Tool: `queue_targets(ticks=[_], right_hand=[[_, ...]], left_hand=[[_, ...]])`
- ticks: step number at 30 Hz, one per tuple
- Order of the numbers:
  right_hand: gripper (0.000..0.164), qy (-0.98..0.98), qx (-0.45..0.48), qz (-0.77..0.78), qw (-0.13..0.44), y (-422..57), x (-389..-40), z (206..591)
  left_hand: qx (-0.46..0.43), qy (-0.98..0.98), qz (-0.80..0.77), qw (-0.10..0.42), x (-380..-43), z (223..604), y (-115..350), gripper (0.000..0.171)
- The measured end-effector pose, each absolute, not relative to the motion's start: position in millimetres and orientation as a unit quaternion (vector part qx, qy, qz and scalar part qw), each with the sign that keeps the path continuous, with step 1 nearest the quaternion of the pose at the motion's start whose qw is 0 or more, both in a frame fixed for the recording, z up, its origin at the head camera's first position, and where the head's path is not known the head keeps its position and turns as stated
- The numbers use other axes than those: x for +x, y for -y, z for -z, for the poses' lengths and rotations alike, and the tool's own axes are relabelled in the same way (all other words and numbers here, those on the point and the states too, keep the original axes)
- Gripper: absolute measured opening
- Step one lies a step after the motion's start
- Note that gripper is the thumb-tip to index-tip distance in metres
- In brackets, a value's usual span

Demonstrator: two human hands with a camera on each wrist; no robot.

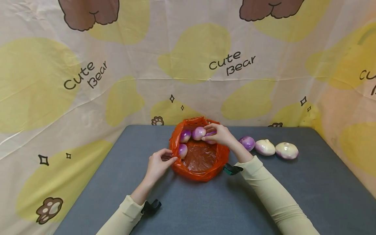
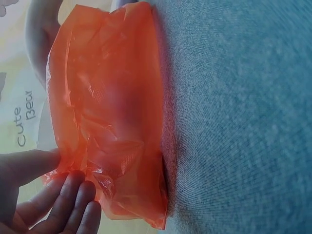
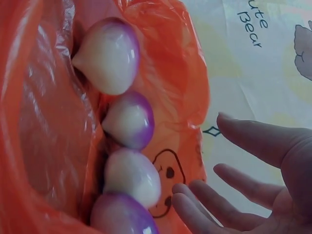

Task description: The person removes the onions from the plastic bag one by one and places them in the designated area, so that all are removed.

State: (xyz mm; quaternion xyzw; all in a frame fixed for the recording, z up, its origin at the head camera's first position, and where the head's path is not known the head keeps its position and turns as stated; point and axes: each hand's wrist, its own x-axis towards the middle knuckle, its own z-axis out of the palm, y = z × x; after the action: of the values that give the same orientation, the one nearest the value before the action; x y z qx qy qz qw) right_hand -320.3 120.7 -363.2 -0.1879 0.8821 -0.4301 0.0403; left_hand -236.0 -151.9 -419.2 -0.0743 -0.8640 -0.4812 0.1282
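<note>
An orange-red plastic bag point(image 1: 199, 178) stands on the table with its mouth spread wide. Several purple-and-white onions point(image 1: 198, 133) lie inside along its back and left side; the right wrist view shows onions point(image 3: 131, 178) in a row. My left hand point(image 1: 158, 164) pinches the bag's left rim between thumb and fingers; in the left wrist view the thumb and fingertips of that hand point(image 2: 53, 195) meet at the crumpled plastic. My right hand point(image 1: 220, 134) is over the bag's back right part, partly covering one onion. In the right wrist view, the right hand's fingers point(image 3: 253, 134) are spread, holding nothing.
To the right of the bag, a purple onion point(image 1: 247, 143) and two paler onions point(image 1: 287, 150) sit in a row on the grey table point(image 1: 188, 209). A patterned cloth backdrop point(image 1: 188, 58) hangs behind the table's back edge.
</note>
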Motion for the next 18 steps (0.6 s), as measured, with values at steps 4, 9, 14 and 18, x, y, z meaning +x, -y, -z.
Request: queue_targets(ticks=[4, 9, 14, 18], right_hand=[[0.055, -0.875, -0.178, 0.445, 0.064, -111.3, -324.7, 364.0], [0.054, -0.871, -0.178, 0.450, 0.082, -101.1, -330.3, 365.9], [0.055, -0.873, -0.170, 0.448, 0.093, -91.1, -334.5, 368.9], [0.055, -0.874, -0.152, 0.450, 0.099, -82.5, -337.7, 373.8]], left_hand=[[-0.076, 0.863, 0.483, 0.126, -235.8, 419.2, 151.9, 0.021], [-0.077, 0.864, 0.481, 0.125, -236.4, 419.6, 151.7, 0.021], [-0.078, 0.865, 0.479, 0.126, -237.0, 420.3, 151.6, 0.021], [-0.076, 0.865, 0.481, 0.124, -236.9, 419.7, 151.1, 0.021]])
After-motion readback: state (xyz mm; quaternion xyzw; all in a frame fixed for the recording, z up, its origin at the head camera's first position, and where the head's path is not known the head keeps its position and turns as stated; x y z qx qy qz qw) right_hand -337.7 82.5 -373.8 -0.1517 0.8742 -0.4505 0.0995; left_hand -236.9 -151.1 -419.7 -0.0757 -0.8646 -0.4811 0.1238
